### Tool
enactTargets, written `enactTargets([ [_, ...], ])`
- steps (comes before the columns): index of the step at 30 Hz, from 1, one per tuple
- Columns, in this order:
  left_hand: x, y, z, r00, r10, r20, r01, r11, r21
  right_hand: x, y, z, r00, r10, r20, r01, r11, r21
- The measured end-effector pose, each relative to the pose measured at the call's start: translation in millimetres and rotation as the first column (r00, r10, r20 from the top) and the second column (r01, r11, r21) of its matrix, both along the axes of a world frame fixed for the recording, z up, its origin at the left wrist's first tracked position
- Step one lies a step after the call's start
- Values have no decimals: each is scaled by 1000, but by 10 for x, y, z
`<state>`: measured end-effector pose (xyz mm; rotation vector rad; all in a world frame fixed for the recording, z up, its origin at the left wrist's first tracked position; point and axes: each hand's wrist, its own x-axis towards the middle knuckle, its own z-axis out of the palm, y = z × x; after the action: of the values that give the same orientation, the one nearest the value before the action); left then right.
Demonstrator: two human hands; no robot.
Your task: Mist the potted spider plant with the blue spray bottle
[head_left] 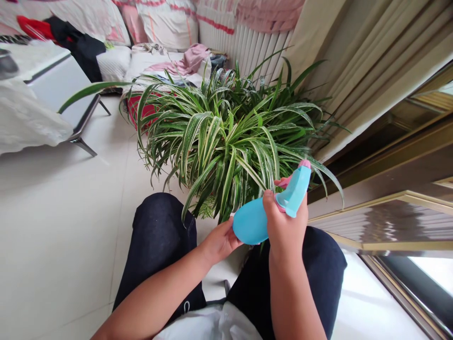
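Observation:
A blue spray bottle (250, 222) with a pink nozzle and trigger lies tilted across both hands in front of the plant. My right hand (286, 224) is wrapped round its neck, just below the spray head. Under the bottle's base, my left hand (222, 240) supports it, with some fingers hidden beneath. The nozzle points away from me, and a faint mist shows just beyond it. Directly ahead spreads a large spider plant (222, 137) with long green and cream striped leaves. Water drops glisten on some leaves. The plant's pot is mostly hidden by foliage.
Beige curtains (368, 61) and a shiny brown panel with gold trim (399, 215) stand close on the right. A table draped in a white cover (28, 113) is at left. Behind the plant, clothes (187, 61) lie on a sofa near a white radiator (255, 54).

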<state>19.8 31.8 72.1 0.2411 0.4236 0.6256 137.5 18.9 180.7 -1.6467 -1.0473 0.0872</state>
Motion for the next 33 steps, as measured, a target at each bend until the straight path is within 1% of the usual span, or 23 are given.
enactTargets([
  [4, -4, 10, -39, 1000, -2, 26, 2, 1000, 17, 2, -4, 11, 1000, 8, -16, -8, 1000, 8],
  [7, -10, 14, -66, 998, -7, 55, 8, 1000, -20, -9, -2, 28, 1000, 5, -1, -5, 1000, 5],
  [10, -12, 13, -66, 997, -17, 80, 22, 998, -59, -22, 3, 45, 1000, -24, 3, 24, 999, -24],
  [16, 8, -4, 4, 1000, -13, -21, 11, 995, -100, -38, -1, 48, 999, -38, -13, 37, 998, -42],
  [19, 18, -10, 7, 1000, -5, -15, 3, 996, -93, -40, -5, 50, 998, -52, -21, 51, 998, -47],
  [24, 16, -10, -37, 1000, 16, 17, -15, 997, -69, -40, 3, 54, 998, -55, -40, 53, 998, -40],
  [28, 14, 2, -39, 1000, 18, -7, -19, 996, -85, -53, 26, 58, 995, -84, -54, 80, 995, -61],
  [33, 13, 14, -39, 1000, 20, 21, -17, 994, -108, -87, 38, 87, 990, -113, -88, 105, 990, -91],
])
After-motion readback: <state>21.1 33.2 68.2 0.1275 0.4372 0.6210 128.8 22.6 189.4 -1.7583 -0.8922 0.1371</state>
